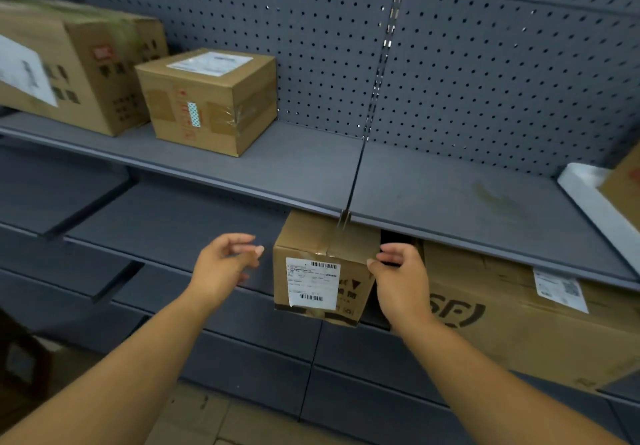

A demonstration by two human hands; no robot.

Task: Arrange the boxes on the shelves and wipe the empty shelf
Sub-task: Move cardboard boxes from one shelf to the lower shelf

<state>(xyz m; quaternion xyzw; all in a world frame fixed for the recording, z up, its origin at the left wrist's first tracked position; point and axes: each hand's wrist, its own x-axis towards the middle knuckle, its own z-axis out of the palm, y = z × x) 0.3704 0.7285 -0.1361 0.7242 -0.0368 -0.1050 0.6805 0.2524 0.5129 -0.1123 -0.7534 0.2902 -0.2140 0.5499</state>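
Note:
A small cardboard box (pixel 322 271) with a white barcode label stands on the second shelf, partly under the upper shelf (pixel 433 188). My right hand (pixel 401 278) touches its right top corner, fingers curled on the edge. My left hand (pixel 225 264) hovers open just left of the box, apart from it. On the upper shelf at the left stand a medium taped box (pixel 211 98) and a large box (pixel 69 64). A big box with black lettering (pixel 519 316) sits right of the small one.
The grey pegboard back wall (pixel 485 64) rises behind the upper shelf. A white roll or wrapped item (pixel 599 202) and another box corner (pixel 627 178) lie at the far right. Lower grey shelves (pixel 173 230) step down at the left. Tiled floor (pixel 207 417) shows below.

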